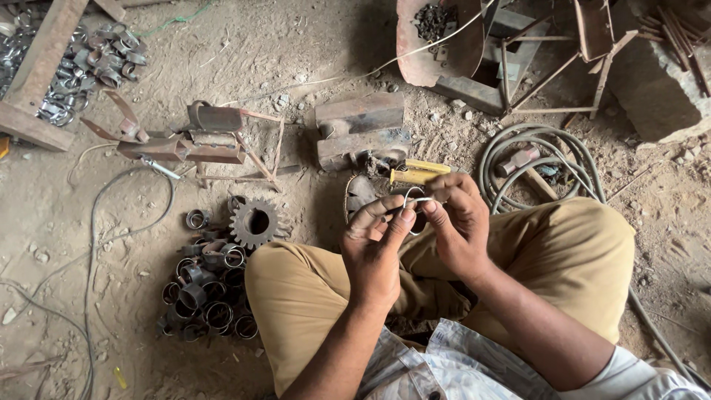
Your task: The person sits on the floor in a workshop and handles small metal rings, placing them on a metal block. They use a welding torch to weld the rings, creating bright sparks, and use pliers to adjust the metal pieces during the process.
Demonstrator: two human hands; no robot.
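- Left hand (pixel 374 248): raised above the person's crossed knees, fingers curled, thumb and forefinger pinched on a small white wire loop (pixel 419 201).
- Right hand (pixel 458 222): just beside the left hand, fingertips closed on the other side of the same white wire loop; the two hands almost touch.
- White wire loop: held between both hands, directly in front of the rusty metal block (pixel 361 127) and nearer the person than it.
- Yellow-handled tool (pixel 416 172): lies on the ground between the rusty metal block and the hands, partly hidden by the right hand.
- Gear wheel (pixel 254 221): toothed, dark, flat on the dirt, left of the rusty metal block and nearer the person.
- Metal rings (pixel 204 292): a heap of short steel collars, just below the gear wheel, beside the left knee.
- Grey hose (pixel 533 159): coiled, right of the rusty metal block.
- Rusted clamp assembly (pixel 192 141): left of the rusty metal block, on the dirt.
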